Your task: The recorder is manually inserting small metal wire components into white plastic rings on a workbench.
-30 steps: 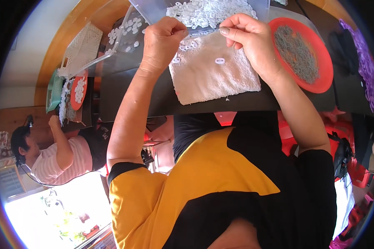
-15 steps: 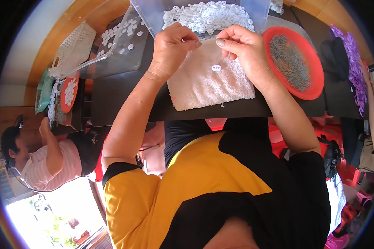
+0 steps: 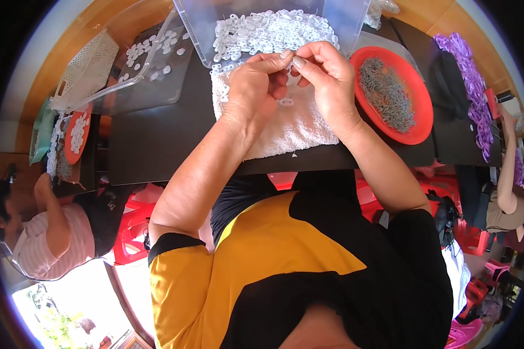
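Observation:
My left hand and my right hand meet above a pale towel, fingertips together in a pinch. What they pinch is too small and too covered by fingers to make out. Below them, a white oval plastic piece with two holes lies on the cloth. Just beyond my hands, many similar white pieces are heaped in a clear plastic box. A few lie on the towel beside my left hand. To the right of my right hand stands a red oval tray of small grey screw-like pieces.
At the left, a clear bin holds scattered white pieces, near a white perforated basket. Purple strung pieces lie at the far right of the dark table. One person sits at the left; another person's arm shows at right.
My hands have come together from a small gap, fingertips now touching. The view has shifted somewhat, and another person's arm has appeared at the right.

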Demonstrator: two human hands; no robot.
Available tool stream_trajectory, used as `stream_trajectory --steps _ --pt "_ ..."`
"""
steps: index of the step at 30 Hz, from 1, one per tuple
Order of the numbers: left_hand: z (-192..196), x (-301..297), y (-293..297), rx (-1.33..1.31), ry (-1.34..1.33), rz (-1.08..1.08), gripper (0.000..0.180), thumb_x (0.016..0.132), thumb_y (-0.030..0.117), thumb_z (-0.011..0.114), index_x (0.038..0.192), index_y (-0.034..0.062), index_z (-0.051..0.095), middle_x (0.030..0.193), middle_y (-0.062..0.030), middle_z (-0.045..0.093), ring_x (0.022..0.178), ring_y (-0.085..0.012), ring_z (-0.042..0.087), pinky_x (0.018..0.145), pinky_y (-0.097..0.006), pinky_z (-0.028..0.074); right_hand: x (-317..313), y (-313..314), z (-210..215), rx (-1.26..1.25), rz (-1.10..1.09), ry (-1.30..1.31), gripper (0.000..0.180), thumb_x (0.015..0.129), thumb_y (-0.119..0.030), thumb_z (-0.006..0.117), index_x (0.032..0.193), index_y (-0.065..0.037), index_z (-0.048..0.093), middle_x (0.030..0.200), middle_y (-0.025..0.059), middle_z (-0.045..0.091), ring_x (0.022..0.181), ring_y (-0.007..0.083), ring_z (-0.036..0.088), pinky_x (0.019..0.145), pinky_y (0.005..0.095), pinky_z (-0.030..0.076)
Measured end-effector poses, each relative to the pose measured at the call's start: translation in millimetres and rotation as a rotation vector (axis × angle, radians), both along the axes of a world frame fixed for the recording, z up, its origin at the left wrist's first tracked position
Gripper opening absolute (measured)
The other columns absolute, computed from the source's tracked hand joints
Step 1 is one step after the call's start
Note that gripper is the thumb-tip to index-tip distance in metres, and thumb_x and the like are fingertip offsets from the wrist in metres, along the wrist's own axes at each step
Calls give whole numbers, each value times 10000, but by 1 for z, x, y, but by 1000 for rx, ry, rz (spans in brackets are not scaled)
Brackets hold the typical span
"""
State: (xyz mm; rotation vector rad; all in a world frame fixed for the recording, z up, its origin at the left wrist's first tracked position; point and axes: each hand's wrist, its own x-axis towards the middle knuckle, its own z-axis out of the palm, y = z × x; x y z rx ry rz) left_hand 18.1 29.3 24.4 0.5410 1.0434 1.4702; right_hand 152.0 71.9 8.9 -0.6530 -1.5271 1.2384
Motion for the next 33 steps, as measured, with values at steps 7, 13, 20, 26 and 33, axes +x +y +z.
stream_trajectory --steps 7,13,20,26,33 --pt "4 3 -9 -29 -81 -53 152 924 154 635 926 14 577 808 -52 591 666 -117 537 501 -232 389 2 -4 6 88 6 -15 42 893 -34 630 914 -26 595 798 14 638 741 70 606 620 220 483" --pt "1 -10 -12 34 -80 -98 121 936 84 593 979 -29 604 795 -73 616 657 -134 583 517 -257 468 1 -5 8 270 -11 -41 56 886 14 621 909 -4 574 793 49 646 740 99 629 658 243 502" --pt "-5 -12 -9 17 -121 -122 121 925 63 597 985 -42 599 800 -83 616 637 -144 579 509 -261 472 1 -2 1 365 -43 -98 56 887 30 608 915 -1 570 790 61 644 741 108 634 672 249 505" --pt "-5 -15 -11 50 34 -142 112 910 41 608 968 -55 598 811 -108 636 624 -156 594 483 -256 464 0 -1 0 178 20 -94 63 881 15 620 927 -1 580 787 40 638 736 92 613 677 242 499" --pt "-11 -12 -15 83 103 7 118 921 33 579 991 -61 595 859 -137 651 675 -169 617 517 -260 469 3 3 -3 230 -33 -247 58 897 -28 610 950 -9 598 780 53 641 717 106 607 654 255 490"
